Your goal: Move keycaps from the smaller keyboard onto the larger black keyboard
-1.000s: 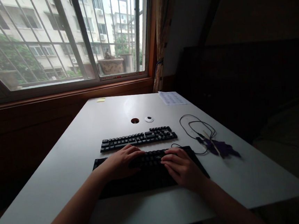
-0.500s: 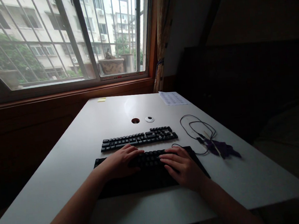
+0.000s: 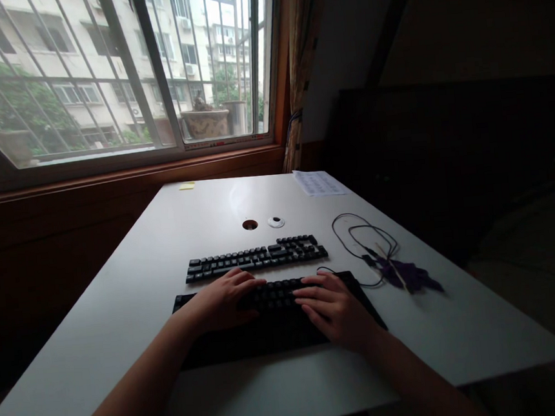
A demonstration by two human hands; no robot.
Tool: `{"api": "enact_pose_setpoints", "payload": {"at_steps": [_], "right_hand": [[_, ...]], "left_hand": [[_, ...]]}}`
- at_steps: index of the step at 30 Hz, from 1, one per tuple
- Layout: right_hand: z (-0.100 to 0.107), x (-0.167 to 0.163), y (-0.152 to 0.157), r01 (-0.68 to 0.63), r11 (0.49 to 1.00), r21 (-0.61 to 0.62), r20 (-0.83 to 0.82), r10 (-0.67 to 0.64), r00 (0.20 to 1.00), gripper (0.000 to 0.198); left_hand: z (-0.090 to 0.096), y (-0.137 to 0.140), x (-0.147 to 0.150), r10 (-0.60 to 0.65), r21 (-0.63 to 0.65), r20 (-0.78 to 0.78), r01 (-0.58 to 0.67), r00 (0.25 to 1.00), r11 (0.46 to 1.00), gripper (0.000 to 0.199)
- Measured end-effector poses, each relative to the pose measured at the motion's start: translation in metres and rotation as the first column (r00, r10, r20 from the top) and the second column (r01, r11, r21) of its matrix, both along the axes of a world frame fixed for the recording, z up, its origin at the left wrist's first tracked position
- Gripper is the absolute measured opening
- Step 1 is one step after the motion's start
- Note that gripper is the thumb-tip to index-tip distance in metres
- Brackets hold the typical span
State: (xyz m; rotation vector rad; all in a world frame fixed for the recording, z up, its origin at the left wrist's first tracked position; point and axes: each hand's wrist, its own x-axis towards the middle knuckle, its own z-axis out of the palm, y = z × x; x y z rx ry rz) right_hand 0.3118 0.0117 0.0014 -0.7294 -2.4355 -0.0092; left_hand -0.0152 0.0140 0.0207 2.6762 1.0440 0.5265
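Both hands lie flat on the near black keyboard (image 3: 276, 305) at the white table's (image 3: 121, 312) front edge: the left hand (image 3: 222, 300) and right hand (image 3: 337, 309) grip nothing, fingers spread over keys. Typing seems underway; the next keystroke calls for light, precise presses.

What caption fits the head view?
Both hands, left hand and right hand, on near keyboard; second keyboard behind.
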Motion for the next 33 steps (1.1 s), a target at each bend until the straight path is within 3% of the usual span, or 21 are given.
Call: {"api": "enact_pose_setpoints", "payload": {"at_steps": [11,17,33], "right_hand": [[0.002,-0.005,-0.001,0.005,1.0,-0.013,-0.046,-0.006,0.999,0.024],[0.006,-0.006,-0.005,-0.051,0.997,0.054,-0.148,0.059,0.987,0.02],[0.006,-0.004,-0.005,-0.053,0.997,0.06,-0.111,0.06,0.992,0.026]], "left_hand": [[0.001,0.0,-0.002,-0.006,0.0,-0.017,0.006,1.0,1.0,0.068],[0.005,-0.001,0.0,0.018,-0.023,-0.066,-0.02,0.998,1.0,0.069],[0.012,-0.004,0.003,0.029,0.011,-0.113,-0.028,0.993,1.0,0.065]]}}
